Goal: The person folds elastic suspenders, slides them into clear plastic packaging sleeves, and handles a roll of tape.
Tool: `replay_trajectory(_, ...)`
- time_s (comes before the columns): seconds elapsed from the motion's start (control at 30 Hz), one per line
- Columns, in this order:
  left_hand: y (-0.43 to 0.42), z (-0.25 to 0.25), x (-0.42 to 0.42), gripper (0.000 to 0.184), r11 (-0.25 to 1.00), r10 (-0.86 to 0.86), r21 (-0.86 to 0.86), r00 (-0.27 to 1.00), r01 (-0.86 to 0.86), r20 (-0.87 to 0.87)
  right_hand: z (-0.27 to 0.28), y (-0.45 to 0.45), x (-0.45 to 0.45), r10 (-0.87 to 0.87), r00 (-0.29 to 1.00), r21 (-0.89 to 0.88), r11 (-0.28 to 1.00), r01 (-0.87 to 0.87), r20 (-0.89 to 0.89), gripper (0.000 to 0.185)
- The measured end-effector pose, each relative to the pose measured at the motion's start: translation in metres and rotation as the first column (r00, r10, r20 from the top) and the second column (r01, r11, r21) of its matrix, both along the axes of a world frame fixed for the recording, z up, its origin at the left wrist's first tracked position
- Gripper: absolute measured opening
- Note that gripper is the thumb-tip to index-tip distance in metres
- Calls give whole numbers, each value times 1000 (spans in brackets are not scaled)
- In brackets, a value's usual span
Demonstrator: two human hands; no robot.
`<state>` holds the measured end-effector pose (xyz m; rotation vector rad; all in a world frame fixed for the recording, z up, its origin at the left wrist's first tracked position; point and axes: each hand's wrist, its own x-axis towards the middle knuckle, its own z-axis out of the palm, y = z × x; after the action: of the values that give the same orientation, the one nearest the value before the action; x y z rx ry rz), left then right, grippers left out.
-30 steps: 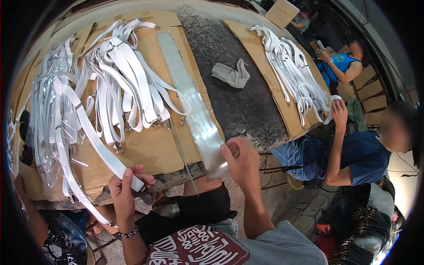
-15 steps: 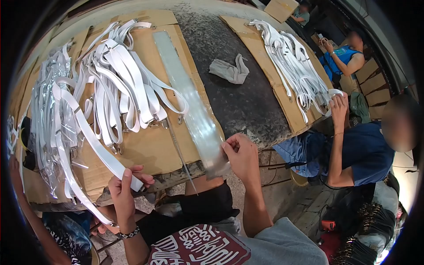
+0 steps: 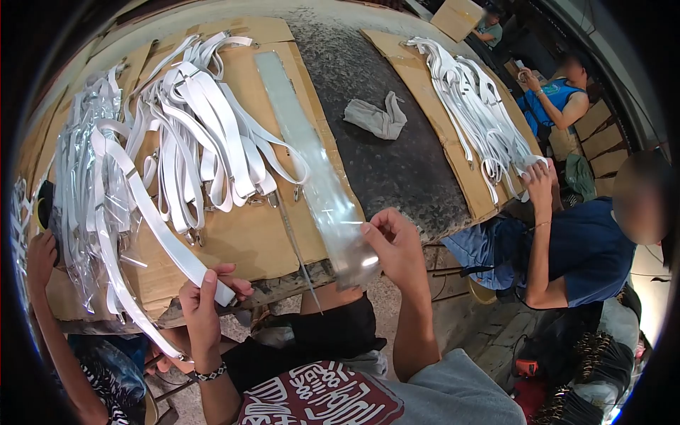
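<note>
A white strap (image 3: 166, 230) runs down from the left part of the table, and my left hand (image 3: 207, 294) pinches its lower end. My right hand (image 3: 397, 244) has thumb and fingertips pressed together at the right edge of a stack of clear plastic sleeves (image 3: 312, 152); a thin white sliver shows at the fingertips. Between my hands, a long thin pointed tool (image 3: 296, 244) overhangs the table edge. Behind it lies a heap of white straps (image 3: 212, 127) with metal clips. Straps in clear plastic (image 3: 88, 163) lie at the far left.
Cardboard sheets (image 3: 248, 237) cover parts of the dark table (image 3: 354, 64). A grey cloth (image 3: 375, 119) lies mid-table. More white straps (image 3: 471, 106) rest at right, where a person in dark blue (image 3: 577, 237) handles one. Another person's arm (image 3: 60, 347) reaches in at left.
At the left, another person's hand has come up to the table's edge. A white sliver now shows at my right fingertips. The co-worker at right has brought both hands to the strap.
</note>
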<state>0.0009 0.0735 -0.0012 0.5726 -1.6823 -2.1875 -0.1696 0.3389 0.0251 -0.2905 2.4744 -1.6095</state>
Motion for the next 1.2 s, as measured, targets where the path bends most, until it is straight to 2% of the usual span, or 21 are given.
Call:
replay_trajectory(0.07, -2, 0, 2, 38, 999, -3, 42, 1000, 3, -9, 3, -1, -4, 19, 1000, -154, 988, -21, -10, 14)
replay_trajectory(0.2, -2, 10, 2, 34, 982, 36, 186, 999, -33, -15, 31, -13, -5, 6, 1000, -428, 904, -7, -4, 32)
replay_trajectory(0.23, -2, 11, 3, 33, 969, 31, 248, 998, -16, -56, 34, -15, -6, 8, 1000, -466, 885, -2, 10, 42)
replay_trajectory(0.3, -1, 13, 5, 30, 931, 27, 363, 989, 27, -142, 42, -25, 0, 20, 1000, -563, 826, -19, -4, 43)
replay_trajectory(0.4, 9, 13, 3, 28, 875, -34, 472, 986, 107, -161, 52, -45, 18, 102, 994, -664, 745, -60, 25, 46)
replay_trajectory(0.43, 10, 15, 2, 33, 896, -94, 415, 981, 158, -170, 53, -53, 28, 145, 989, -691, 718, -77, 41, 48)
replay_trajectory(0.5, 17, 17, -5, 37, 909, -128, 374, 977, 184, -170, 53, -74, 56, 209, 975, -663, 741, -106, 78, 47)
replay_trajectory(0.53, 19, 18, -8, 39, 912, -151, 355, 973, 205, -174, 42, -79, 69, 321, 937, -673, 724, -150, 137, 44)
replay_trajectory(0.57, 18, 16, -7, 44, 913, -137, 370, 983, 172, -119, 35, -87, 85, 350, 914, -665, 736, -131, 207, 39)
replay_trajectory(0.6, 18, 10, -8, 39, 897, -97, 421, 989, 134, -107, 21, -92, 96, 446, 883, -719, 661, -214, 146, 35)
replay_trajectory(0.63, 19, 5, -10, 36, 926, -14, 376, 999, 28, -41, 21, -95, 107, 464, 876, -708, 663, -243, 133, 32)
replay_trajectory(0.67, 21, 6, -12, 32, 944, 67, 322, 998, -70, 18, 26, -91, 115, 493, 835, -676, 704, -218, 244, 24)
replay_trajectory(0.73, 11, 14, -16, 26, 966, -91, 241, 996, 89, -5, 24, -84, 124, 508, 852, -592, 728, -344, 129, 21)
replay_trajectory(0.77, 14, 8, -18, 29, 968, -38, 249, 999, 32, 19, 25, -80, 127, 534, 840, -566, 724, -395, 97, 19)
replay_trajectory(0.87, 11, 26, -19, 35, 903, -193, 394, 981, 169, 21, 28, -73, 130, 608, 794, -519, 681, -517, 8, 13)
replay_trajectory(0.9, 17, 37, -21, 41, 907, -209, 388, 975, 165, 75, 30, -72, 131, 631, 776, -509, 661, -551, -21, 12)
replay_trajectory(1.0, 16, 17, -21, 42, 942, -157, 317, 979, 110, 128, 28, -75, 124, 472, 863, -568, 667, -482, -179, 10)
replay_trajectory(1.1, 15, -10, -8, 47, 890, 165, 380, 954, -253, 248, 35, -70, 112, 421, 907, -732, 614, -295, -12, 11)
replay_trajectory(1.2, 8, 1, 16, 49, 816, -274, 550, 957, 177, 99, 44, -69, 105, 473, 881, -743, 589, -318, -2, 11)
